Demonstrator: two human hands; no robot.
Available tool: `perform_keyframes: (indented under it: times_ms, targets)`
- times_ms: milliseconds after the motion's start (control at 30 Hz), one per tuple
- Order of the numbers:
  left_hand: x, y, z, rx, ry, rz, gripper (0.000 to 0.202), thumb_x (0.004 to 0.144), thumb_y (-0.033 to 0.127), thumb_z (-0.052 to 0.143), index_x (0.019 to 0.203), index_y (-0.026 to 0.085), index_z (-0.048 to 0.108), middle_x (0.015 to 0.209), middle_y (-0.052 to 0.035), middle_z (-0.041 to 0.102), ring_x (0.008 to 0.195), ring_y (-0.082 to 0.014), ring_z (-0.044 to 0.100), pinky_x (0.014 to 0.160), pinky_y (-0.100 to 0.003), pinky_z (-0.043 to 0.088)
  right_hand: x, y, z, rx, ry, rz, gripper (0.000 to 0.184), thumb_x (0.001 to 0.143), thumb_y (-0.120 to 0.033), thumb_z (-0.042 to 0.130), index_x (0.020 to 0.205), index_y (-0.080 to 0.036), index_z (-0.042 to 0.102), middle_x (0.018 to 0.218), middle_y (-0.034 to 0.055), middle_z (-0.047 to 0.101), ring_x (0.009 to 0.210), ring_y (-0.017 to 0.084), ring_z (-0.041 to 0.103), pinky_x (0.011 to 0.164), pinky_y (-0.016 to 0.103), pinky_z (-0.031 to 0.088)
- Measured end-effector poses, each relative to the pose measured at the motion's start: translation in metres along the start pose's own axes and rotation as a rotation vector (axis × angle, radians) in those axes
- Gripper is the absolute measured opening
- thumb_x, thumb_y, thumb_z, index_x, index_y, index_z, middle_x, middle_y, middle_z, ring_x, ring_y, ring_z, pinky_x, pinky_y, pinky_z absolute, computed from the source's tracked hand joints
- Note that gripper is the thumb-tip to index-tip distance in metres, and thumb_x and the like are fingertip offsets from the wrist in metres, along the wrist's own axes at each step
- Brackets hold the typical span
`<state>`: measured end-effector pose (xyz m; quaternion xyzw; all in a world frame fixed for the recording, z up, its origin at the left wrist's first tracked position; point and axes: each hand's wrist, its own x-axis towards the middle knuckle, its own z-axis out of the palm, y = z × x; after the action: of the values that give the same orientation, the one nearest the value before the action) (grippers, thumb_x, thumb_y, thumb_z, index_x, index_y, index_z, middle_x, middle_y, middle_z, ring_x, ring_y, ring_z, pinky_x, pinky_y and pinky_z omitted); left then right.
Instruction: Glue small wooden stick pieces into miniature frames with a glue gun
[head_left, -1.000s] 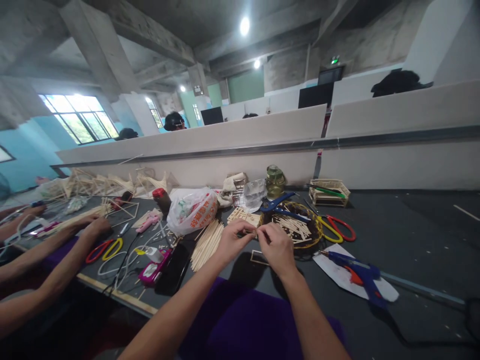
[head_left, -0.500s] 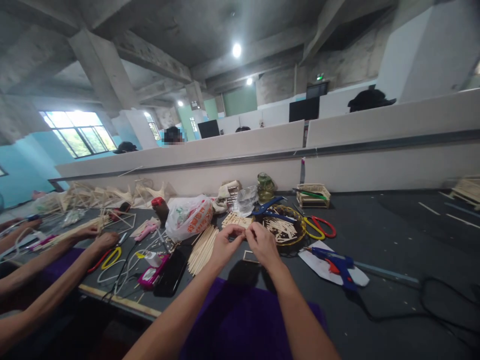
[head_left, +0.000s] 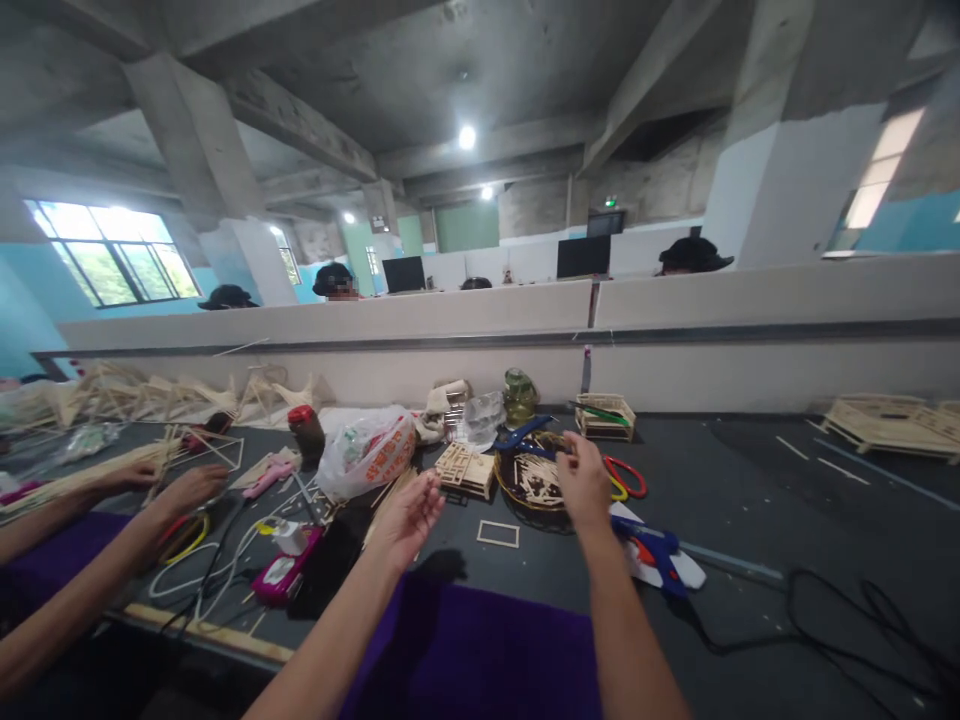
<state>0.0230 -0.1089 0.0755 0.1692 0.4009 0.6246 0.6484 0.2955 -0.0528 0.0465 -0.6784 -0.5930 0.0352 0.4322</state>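
Note:
My left hand (head_left: pixel 410 513) hovers open above the dark table, fingers spread, next to a bundle of thin wooden sticks (head_left: pixel 384 497). My right hand (head_left: pixel 581 482) reaches over the right rim of a round basket (head_left: pixel 505 487) filled with short sticks; its fingers are curled together and what they hold is hidden. A small rectangular stick frame (head_left: pixel 497 533) lies flat on the table between my hands. A wooden lattice piece (head_left: pixel 465 468) sits just beyond it.
A blue glue gun (head_left: pixel 654 551) lies on white paper right of my wrist, its black cable (head_left: pixel 825 615) trailing right. Red and yellow scissors (head_left: pixel 628 477), a blue clamp (head_left: pixel 525 434), a plastic bag (head_left: pixel 365 450) and a stick crate (head_left: pixel 606 416) stand nearby. Another person's hands (head_left: pixel 187 490) work at left.
My hands were pinched together on a small stick piece; now they are apart. The left has opened, the right has moved to the basket. The view has swung right and up.

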Motion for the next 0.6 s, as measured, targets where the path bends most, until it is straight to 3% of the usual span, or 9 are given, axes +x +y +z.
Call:
perform_keyframes:
  times_ms: [67, 167, 300, 433, 600]
  targets:
    - [0.000, 0.004, -0.003, -0.091, 0.009, -0.042, 0.012, 0.083, 0.008, 0.061, 0.093, 0.011, 0.067, 0.078, -0.0058, 0.071, 0.060, -0.0095, 0.065, 0.063, -0.023, 0.058, 0.023, 0.025, -0.014, -0.106, -0.109, 0.027, 0.028, 0.088, -0.034, 0.044, 0.099, -0.021, 0.066, 0.095, 0.0089, 0.069, 0.083, 0.021, 0.063, 0.068, 0.030, 0.043]
    - [0.001, 0.008, -0.003, -0.210, -0.009, -0.093, 0.010, 0.084, 0.009, 0.061, 0.093, 0.010, 0.066, 0.074, -0.0052, 0.070, 0.058, -0.0100, 0.065, 0.061, -0.024, 0.058, 0.061, 0.060, -0.027, -0.240, -0.245, 0.043, 0.016, 0.079, -0.027, 0.054, 0.081, -0.019, 0.068, 0.088, 0.0123, 0.070, 0.079, 0.024, 0.064, 0.065, 0.031, 0.040]
    - [0.005, 0.013, 0.002, -0.334, -0.044, -0.178, 0.009, 0.086, 0.007, 0.058, 0.092, 0.009, 0.065, 0.077, -0.0077, 0.071, 0.062, -0.0121, 0.068, 0.064, -0.026, 0.059, 0.092, 0.099, -0.021, -0.363, -0.437, 0.056, 0.007, 0.071, -0.018, 0.061, 0.065, -0.017, 0.065, 0.079, 0.0133, 0.070, 0.077, 0.026, 0.066, 0.063, 0.030, 0.040]
    - [0.013, 0.019, 0.013, -0.427, -0.030, -0.261, 0.007, 0.086, 0.007, 0.058, 0.089, 0.006, 0.064, 0.076, -0.0082, 0.071, 0.061, -0.0124, 0.068, 0.064, -0.026, 0.059, 0.095, 0.128, 0.000, -0.398, -0.583, 0.021, 0.003, 0.069, -0.019, 0.064, 0.071, -0.019, 0.067, 0.083, 0.0117, 0.071, 0.080, 0.025, 0.067, 0.066, 0.029, 0.042]
    - [0.027, 0.020, 0.021, -0.509, -0.016, -0.300, 0.006, 0.084, 0.007, 0.059, 0.087, 0.008, 0.064, 0.078, -0.0073, 0.071, 0.061, -0.0112, 0.068, 0.065, -0.025, 0.059, 0.100, 0.154, 0.013, -0.428, -0.663, -0.026, 0.023, 0.065, -0.018, 0.064, 0.088, -0.021, 0.068, 0.091, 0.0129, 0.072, 0.088, 0.027, 0.067, 0.073, 0.031, 0.045]
